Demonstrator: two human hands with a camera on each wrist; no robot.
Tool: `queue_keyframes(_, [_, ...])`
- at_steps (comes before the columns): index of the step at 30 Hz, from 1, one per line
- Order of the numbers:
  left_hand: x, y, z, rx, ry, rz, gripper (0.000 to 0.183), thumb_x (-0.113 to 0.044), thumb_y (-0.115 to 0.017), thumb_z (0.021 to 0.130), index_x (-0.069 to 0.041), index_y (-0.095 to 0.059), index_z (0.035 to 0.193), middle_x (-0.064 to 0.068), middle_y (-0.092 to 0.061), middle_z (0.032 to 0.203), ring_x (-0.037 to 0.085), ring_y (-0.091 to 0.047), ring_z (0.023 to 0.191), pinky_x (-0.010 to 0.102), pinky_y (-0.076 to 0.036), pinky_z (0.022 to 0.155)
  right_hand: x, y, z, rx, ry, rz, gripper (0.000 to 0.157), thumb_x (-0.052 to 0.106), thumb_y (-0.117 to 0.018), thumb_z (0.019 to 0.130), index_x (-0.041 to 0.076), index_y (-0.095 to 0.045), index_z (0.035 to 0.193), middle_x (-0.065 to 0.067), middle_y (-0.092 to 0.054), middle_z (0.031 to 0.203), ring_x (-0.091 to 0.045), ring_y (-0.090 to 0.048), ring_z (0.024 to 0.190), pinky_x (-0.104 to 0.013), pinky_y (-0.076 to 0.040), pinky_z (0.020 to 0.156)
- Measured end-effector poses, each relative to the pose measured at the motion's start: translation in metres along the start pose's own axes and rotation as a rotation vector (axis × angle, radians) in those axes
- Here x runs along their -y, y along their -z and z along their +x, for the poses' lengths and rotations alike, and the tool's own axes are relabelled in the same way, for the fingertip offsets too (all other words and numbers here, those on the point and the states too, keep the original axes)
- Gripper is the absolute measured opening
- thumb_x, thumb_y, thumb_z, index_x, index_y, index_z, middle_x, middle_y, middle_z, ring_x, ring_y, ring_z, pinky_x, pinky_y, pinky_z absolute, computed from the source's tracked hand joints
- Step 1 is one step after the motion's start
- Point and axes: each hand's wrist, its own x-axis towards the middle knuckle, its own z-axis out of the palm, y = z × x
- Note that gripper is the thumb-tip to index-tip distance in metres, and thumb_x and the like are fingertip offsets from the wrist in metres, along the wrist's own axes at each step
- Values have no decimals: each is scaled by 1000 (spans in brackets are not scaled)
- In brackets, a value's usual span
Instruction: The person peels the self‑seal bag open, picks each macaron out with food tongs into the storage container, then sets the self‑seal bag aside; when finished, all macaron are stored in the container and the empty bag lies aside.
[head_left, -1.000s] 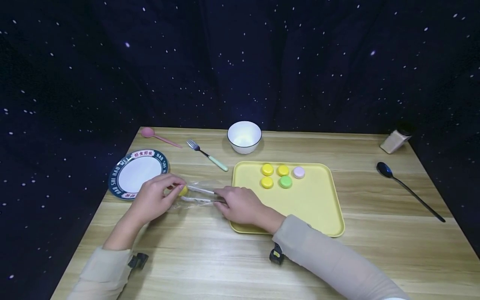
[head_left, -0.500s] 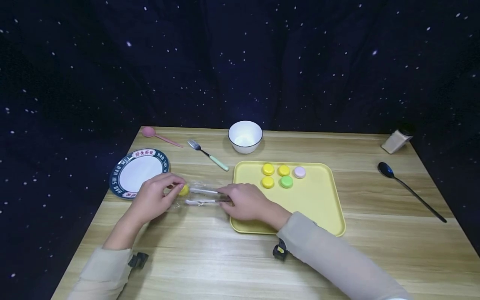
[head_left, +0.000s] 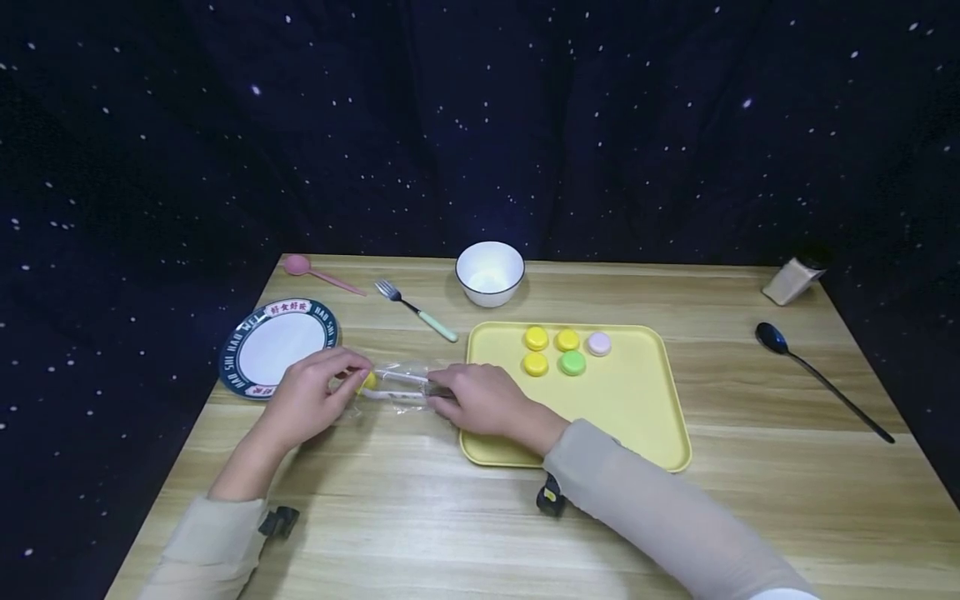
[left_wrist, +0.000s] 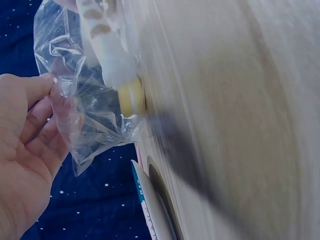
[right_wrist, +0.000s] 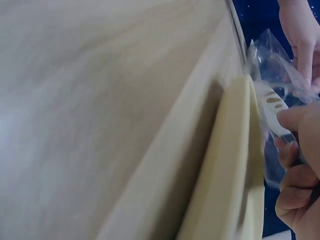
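Observation:
My left hand (head_left: 313, 392) pinches the edge of a clear plastic bag (left_wrist: 65, 95) between thumb and fingers. Inside the bag, a yellow macaron (left_wrist: 131, 97) with a pale middle band lies low, close over the table. A pair of tongs (left_wrist: 102, 40) with white, holed arms reaches into the bag, one tip right at the macaron. Their handle is gripped by my right hand (head_left: 487, 400), which hovers over the left edge of the yellow tray (head_left: 622, 433). On that tray sit several yellow macarons (head_left: 536, 364), a green macaron (head_left: 572, 363) and a lilac macaron (head_left: 599, 343).
A dark-rimmed plate (head_left: 281, 346) stands beyond my left hand. Along the back lie a pink spoon (head_left: 297, 265), a fork (head_left: 420, 312) and a white bowl (head_left: 490, 273). At the right are a jar (head_left: 793, 279) with a black lid and a black spoon (head_left: 817, 379).
The tongs spread and drew back to the right, then came left again with their arms closer together at the yellow macaron. My left hand has stayed in place.

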Motion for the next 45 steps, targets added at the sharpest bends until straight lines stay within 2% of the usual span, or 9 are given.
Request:
queue_keyframes(4, [1,0,1,-9,-8,7,8,-21,-67,91,-19,-70,98,-12,-65,100,9,-60,94,31,-53,74,-5,3,-4,4,7,6,37,42,-55,94,18,-63,122,8,-63,94,-7,-56,75,-30,-50,61])
queue_keyframes(9, [-1,-1,0,5,1,-2,9,-21,-66,91,-20,-69,99,-13,-65,100,9,-60,94,33,-53,75,-2,-3,4,-9,-7,10,37,44,-54,94,17,-63,119,12,-57,85,-6,-53,71,-28,-46,55])
queue_keyframes(13, [0,-2,-1,1,-8,-3,9,-20,-67,90,-21,-69,99,-13,-64,100,9,-60,94,34,-52,77,3,-5,7,0,-9,-9,42,45,-52,95,17,-62,124,10,-58,86,-6,-52,70,-26,-45,53])
queue_keyframes(18, [1,-1,-1,-14,-36,-5,9,-18,-68,89,-19,-70,99,-11,-65,99,11,-60,94,34,-52,79,1,0,0,0,10,-34,42,45,-53,95,19,-60,127,9,-60,88,-5,-52,68,-25,-45,53])
queue_keyframes(22, [1,-1,0,-20,-47,-2,9,-18,-68,90,-17,-70,98,-12,-65,99,10,-60,94,34,-51,80,-1,7,-7,4,24,-29,38,43,-55,94,19,-63,122,9,-60,86,-5,-52,66,-24,-44,51])
queue_keyframes(31, [-2,-4,-2,-13,-42,9,10,-20,-69,89,-19,-69,99,-12,-65,99,10,-60,95,35,-51,83,8,8,-6,21,22,-54,43,47,-53,94,19,-61,126,8,-62,90,-5,-54,69,-25,-46,53])
queue_keyframes(35, [-1,-4,-3,-33,-59,21,10,-18,-70,88,-18,-69,98,-11,-66,98,11,-61,94,35,-51,83,7,16,-15,14,19,-58,43,46,-54,94,19,-62,127,8,-62,88,-6,-54,67,-26,-46,53])
queue_keyframes(40, [1,-4,-3,-64,-76,32,10,-15,-70,87,-16,-70,97,-8,-67,98,13,-61,94,35,-50,85,-1,32,-31,-29,16,-56,41,45,-54,95,19,-63,124,4,-67,97,-8,-61,79,-30,-51,57])
queue_keyframes(45, [4,-5,-2,-90,-76,46,11,-15,-71,87,-15,-70,98,-6,-67,101,15,-61,97,36,-49,87,-16,47,-54,-85,-5,-40,35,45,-55,94,22,-66,118,10,-58,76,-5,-51,62,-23,-41,45])
